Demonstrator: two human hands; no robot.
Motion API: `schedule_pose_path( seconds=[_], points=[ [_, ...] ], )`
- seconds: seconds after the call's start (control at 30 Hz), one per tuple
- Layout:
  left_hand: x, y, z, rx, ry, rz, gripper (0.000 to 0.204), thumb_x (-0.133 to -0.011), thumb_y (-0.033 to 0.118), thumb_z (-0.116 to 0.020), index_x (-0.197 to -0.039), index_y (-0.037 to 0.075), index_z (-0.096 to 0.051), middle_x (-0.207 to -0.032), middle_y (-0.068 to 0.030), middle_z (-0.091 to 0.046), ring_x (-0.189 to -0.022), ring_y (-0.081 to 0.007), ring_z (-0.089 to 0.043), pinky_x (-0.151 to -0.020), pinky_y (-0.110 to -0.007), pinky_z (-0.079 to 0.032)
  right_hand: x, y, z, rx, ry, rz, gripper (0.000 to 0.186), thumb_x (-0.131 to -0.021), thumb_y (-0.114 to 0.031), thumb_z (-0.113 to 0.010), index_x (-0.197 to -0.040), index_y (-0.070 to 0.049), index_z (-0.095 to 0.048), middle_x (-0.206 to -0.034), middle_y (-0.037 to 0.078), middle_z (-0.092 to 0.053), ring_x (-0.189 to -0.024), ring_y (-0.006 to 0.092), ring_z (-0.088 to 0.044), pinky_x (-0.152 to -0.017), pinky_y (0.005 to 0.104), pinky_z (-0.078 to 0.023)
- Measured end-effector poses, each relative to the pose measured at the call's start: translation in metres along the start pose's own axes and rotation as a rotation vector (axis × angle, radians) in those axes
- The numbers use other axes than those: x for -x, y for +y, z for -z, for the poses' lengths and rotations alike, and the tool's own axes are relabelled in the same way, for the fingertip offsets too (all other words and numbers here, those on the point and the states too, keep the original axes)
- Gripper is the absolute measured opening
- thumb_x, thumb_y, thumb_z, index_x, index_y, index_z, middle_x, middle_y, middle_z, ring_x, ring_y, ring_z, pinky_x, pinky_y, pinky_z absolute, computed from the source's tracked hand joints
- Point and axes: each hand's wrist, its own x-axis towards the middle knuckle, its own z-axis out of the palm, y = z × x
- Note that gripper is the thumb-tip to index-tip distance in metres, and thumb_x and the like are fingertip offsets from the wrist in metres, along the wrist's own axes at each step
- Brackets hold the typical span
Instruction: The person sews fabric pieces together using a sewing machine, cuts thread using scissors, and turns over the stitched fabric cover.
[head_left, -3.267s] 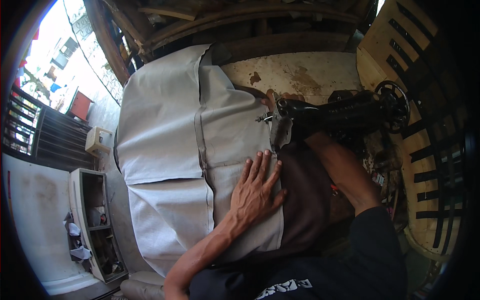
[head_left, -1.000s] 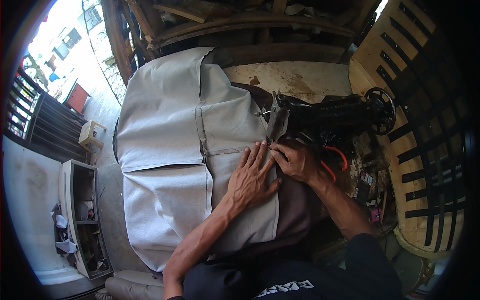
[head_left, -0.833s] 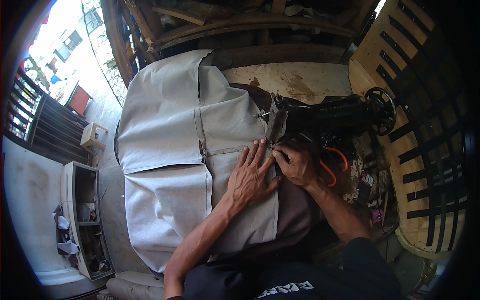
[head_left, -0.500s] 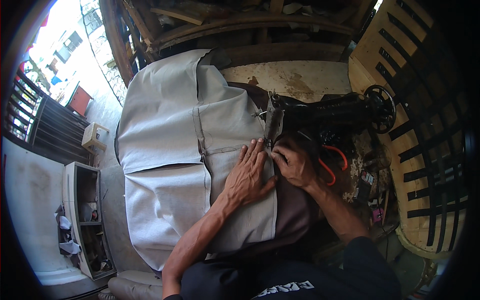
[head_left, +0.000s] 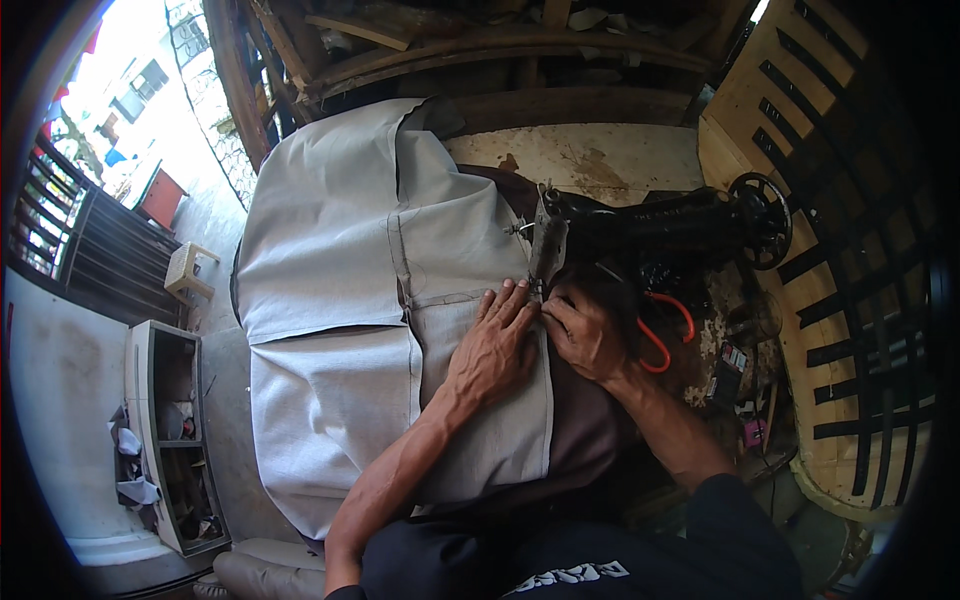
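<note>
Cloth [head_left: 370,300], pale grey and seamed, spread wide over the table and hanging off its left side; its right edge runs from our lap toward the needle end of the black sewing machine [head_left: 660,225], and that edge is the long axis we note. Left hand [head_left: 492,345] lies flat on the cloth, fingers spread and pointing up toward the needle, palm pressing down, grasping nothing. Right hand [head_left: 588,335] sits just right of that edge, touching the left fingertips, its fingers curled onto the cloth edge at the foot of the machine; whether it pinches the edge or only presses it we cannot tell. Both hands meet just below the needle, the left on the cloth side, the right on the machine side, about equally near to it. Dark brown cloth [head_left: 590,440] shows beneath the grey along the right edge. Orange-handled scissors [head_left: 668,330] lie on the table just beyond the right hand, partly hidden by it. Handwheel [head_left: 760,215] stands at the far right end of the machine, well apart from both hands. Pale shelf unit [head_left: 165,430] sits on the floor at far left
</note>
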Motion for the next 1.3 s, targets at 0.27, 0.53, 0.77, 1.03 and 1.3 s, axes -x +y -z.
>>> schedule_pose_path(
  seconds=[0.27, 0.53, 0.77, 1.03, 1.3],
  points=[
    [-0.001, 0.001, 0.000, 0.013, 0.000, 0.012, 0.062, -0.090, 0.019, -0.064, -0.148, 0.001, -0.051, -0.160, -0.0257, -0.041, -0.153, -0.0407, -0.033, -0.128, -0.052, -0.023, 0.004, 0.002, -0.001, 0.030, -0.002, 0.066, 0.015, -0.088, -0.005, -0.074, -0.102, -0.002, -0.070, -0.104, 0.014, -0.066, -0.089, 0.0335, -0.068, -0.076, 0.0418, -0.057],
    [-0.002, -0.010, -0.007, -0.010, 0.005, 0.013, 0.062, -0.089, 0.016, -0.066, -0.148, 0.004, -0.053, -0.162, -0.0218, -0.041, -0.154, -0.0389, -0.031, -0.129, -0.052, -0.022, -0.018, -0.029, 0.071, -0.011, -0.034, 0.001, 0.009, -0.090, -0.011, -0.076, -0.095, -0.005, -0.072, -0.097, 0.010, -0.069, -0.086, 0.0293, -0.072, -0.075, 0.0402, -0.059],
    [-0.003, -0.009, -0.006, -0.057, -0.012, 0.013, 0.061, -0.090, 0.019, -0.066, -0.148, 0.005, -0.054, -0.163, -0.0214, -0.039, -0.156, -0.0374, -0.029, -0.129, -0.051, -0.021, -0.118, 0.076, 0.266, 0.747, 0.502, -0.386, 0.040, -0.106, -0.038, -0.055, -0.116, -0.003, -0.072, -0.107, 0.019, -0.072, -0.104, 0.0391, -0.070, -0.089, 0.0441, -0.053],
    [-0.004, -0.005, -0.007, -0.052, -0.021, 0.020, 0.061, -0.090, 0.020, -0.067, -0.148, 0.005, -0.055, -0.164, -0.0213, -0.039, -0.156, -0.0369, -0.029, -0.129, -0.050, -0.021, -0.071, 0.166, 0.289, 0.560, -0.004, -0.610, 0.057, -0.108, -0.043, -0.042, -0.114, 0.007, -0.068, -0.125, 0.033, -0.065, -0.122, 0.0496, -0.060, -0.104, 0.0495, -0.045],
    [-0.010, 0.002, -0.007, -0.020, -0.042, 0.015, 0.063, -0.090, 0.021, -0.066, -0.149, 0.003, -0.052, -0.164, -0.0243, -0.036, -0.156, -0.0387, -0.027, -0.130, -0.050, -0.020, -0.058, 0.137, 0.285, 0.516, 0.204, -0.711, 0.056, -0.107, -0.040, -0.043, -0.108, 0.009, -0.068, -0.113, 0.034, -0.067, -0.113, 0.0522, -0.061, -0.096, 0.0497, -0.046]
  ],
)
